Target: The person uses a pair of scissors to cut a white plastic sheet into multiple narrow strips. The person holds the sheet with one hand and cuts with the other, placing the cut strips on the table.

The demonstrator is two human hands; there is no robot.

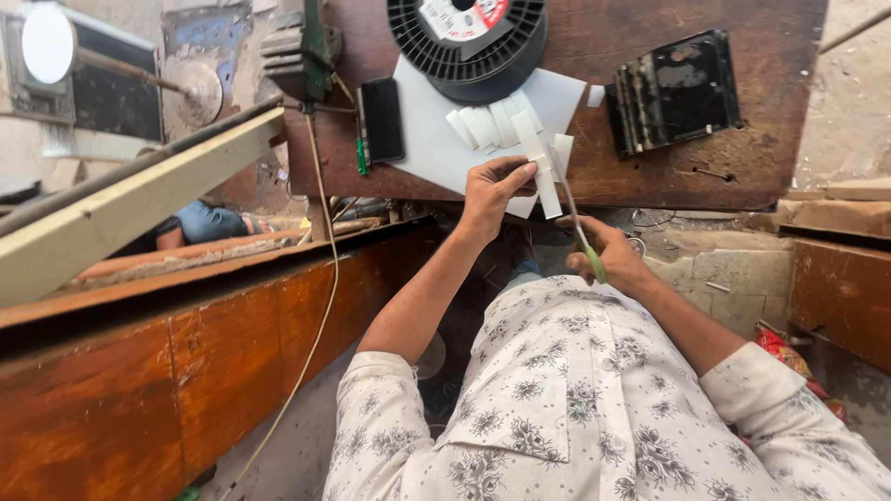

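Several cut pieces already lie on the dark wooden tabletop, which suggests the cutting is well under way but not finished. A large white sheet lies flat there, partly under a black ribbed spool at the far edge. On the sheet, just below the spool, a small fan of short white strips lies side by side, overlapping a little: these look like the finished pieces, roughly five or six, though the exact count is hard to tell. A dark phone rests at the sheet's left edge, and a black metal block sits well apart on the right.

The left hand is closed in a pinch on a longer white strip, held upright over the near edge of the sheet. The right hand is wrapped around the green handles of a pair of scissors, whose blades reach up to touch that strip. Judging by its length, the held strip remains uncut, and much of the sheet is unused.
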